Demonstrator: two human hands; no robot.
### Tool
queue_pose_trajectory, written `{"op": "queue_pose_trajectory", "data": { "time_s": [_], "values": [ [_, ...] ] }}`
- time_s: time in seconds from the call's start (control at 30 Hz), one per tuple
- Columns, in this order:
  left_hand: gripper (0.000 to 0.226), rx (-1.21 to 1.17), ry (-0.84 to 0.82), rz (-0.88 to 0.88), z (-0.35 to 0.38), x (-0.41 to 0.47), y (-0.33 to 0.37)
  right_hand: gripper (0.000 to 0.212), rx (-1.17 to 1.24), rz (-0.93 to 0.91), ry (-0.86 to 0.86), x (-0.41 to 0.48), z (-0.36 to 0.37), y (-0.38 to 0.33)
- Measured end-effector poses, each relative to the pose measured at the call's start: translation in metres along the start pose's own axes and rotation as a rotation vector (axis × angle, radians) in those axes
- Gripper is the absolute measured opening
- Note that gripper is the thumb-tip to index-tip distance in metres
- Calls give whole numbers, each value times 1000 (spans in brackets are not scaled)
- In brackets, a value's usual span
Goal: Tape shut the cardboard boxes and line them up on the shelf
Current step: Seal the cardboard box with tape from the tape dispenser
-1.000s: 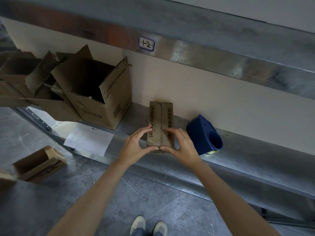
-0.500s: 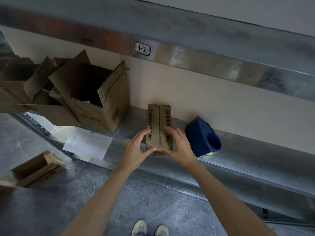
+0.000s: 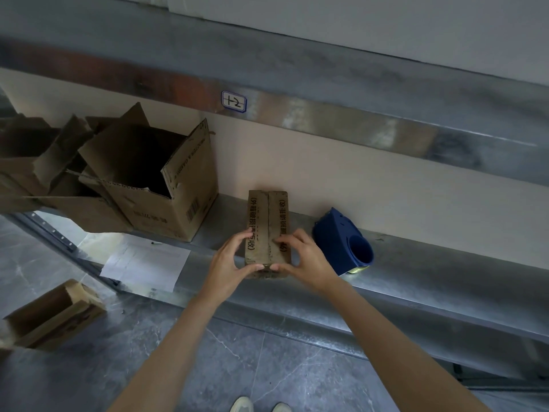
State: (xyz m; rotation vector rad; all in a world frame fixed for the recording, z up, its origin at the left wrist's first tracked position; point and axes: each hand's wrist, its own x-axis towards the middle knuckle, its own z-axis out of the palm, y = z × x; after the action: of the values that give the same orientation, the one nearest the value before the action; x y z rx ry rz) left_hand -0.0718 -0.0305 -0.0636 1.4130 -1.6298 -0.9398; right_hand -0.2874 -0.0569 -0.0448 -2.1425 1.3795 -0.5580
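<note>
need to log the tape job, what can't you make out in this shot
Head view only:
- Small box: tape on its seam can't be told; the light is dim, and left hand and right hand cover its near end.
- Dispenser: blade and roll mostly hidden by its blue body.
- Open box: inside lost in shadow.
- Left boxes: cut off by the frame edge.

Matt cardboard box [image 3: 267, 227] — dull metal shelf [image 3: 416, 281]

Our tally

We count one closed small box [image 3: 267, 215], one large open box [image 3: 190, 203], one open box on the floor [image 3: 53, 316], a torn pile [image 3: 38, 173] beyond counting, one blue tape dispenser [image 3: 335, 233], one paper sheet [image 3: 145, 263], a left hand [image 3: 228, 263] and a right hand [image 3: 306, 260].
</note>
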Motion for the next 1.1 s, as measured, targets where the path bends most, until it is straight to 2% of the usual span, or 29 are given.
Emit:
{"op": "queue_pose_trajectory", "data": {
  "time_s": [0.17, 0.37, 0.5, 0.67, 0.73, 0.93, 1.1],
  "values": [
    [78, -47, -41, -41, -11, 2, 1, 58, -111, -42, -81, 2, -6, 0],
    [62, 11, 28, -61, -31, -4, -8, 66, -181, -52, -171, 3, -5, -4],
    [50, 77, 117, -40, -36, -5, -12, 66, -258, -64, -125, 7, 1, -10],
    [39, 50, 203, -85, -29, -9, -11, 64, -316, -44, -53, 12, 12, -21],
    [44, 35, 236, -97, -23, -10, -7, 66, -320, -51, -41, 12, 14, -21],
    [79, 109, 316, -107, 1, -13, 4, 78, -291, -66, -58, 18, -3, -10],
    [80, 84, 265, -78, -3, -10, 1, 74, -275, -25, 8, 28, -19, 7]
  ]
}}
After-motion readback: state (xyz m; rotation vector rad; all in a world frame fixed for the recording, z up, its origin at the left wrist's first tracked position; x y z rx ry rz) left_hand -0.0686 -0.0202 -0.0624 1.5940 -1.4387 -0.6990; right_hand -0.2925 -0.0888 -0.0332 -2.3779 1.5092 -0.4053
